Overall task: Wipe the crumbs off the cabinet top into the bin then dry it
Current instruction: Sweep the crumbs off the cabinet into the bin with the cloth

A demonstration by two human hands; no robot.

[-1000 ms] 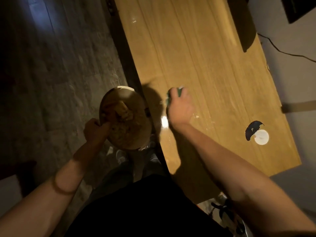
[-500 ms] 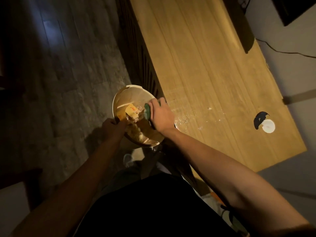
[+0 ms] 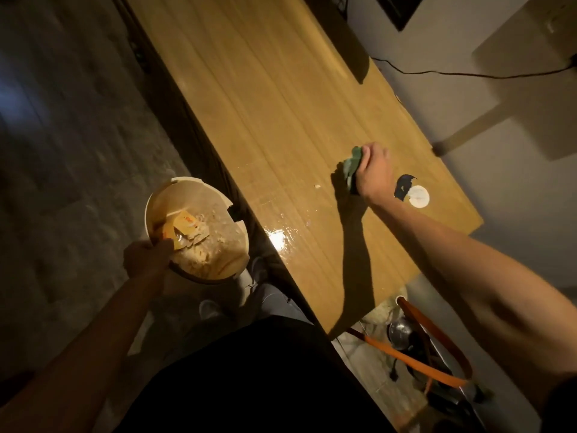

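We are pressing a crumpled green cloth (image 3: 352, 170) onto the long honey-coloured wooden cabinet top (image 3: 265, 98) with our right hand (image 3: 373, 171), fingers curled over the cloth and clamping it against the wood. Our left hand (image 3: 146, 256) is gripping the near rim of the round cream plastic bin (image 3: 193, 226), thumb hooked inside, and is holding it just off the cabinet's front edge, below the level of the top. The bin is holding yellow wrappers and pale scraps.

A small pale crumb (image 3: 317, 186) is lying just beside the cloth, towards the bin, and a few fainter specks are sitting near the glossy wet patch (image 3: 279, 237) at the front edge.

Several things could go wrong as we are judging it. The bin is standing a little off from the line between cloth and edge, so a fast sweep could be throwing crumbs past the rim onto the dark stone floor (image 3: 62, 135). The wet patch is likely to be catching crumbs and smearing them instead of letting them slide. The bin, which we are holding by one side only, could be tipping and spilling. Just beside our right wrist a small white round disc (image 3: 418, 196) is lying with a dark torn scrap (image 3: 402, 185) touching it; a backward stroke could be knocking either off the end of the cabinet. Drying is not yet begun.
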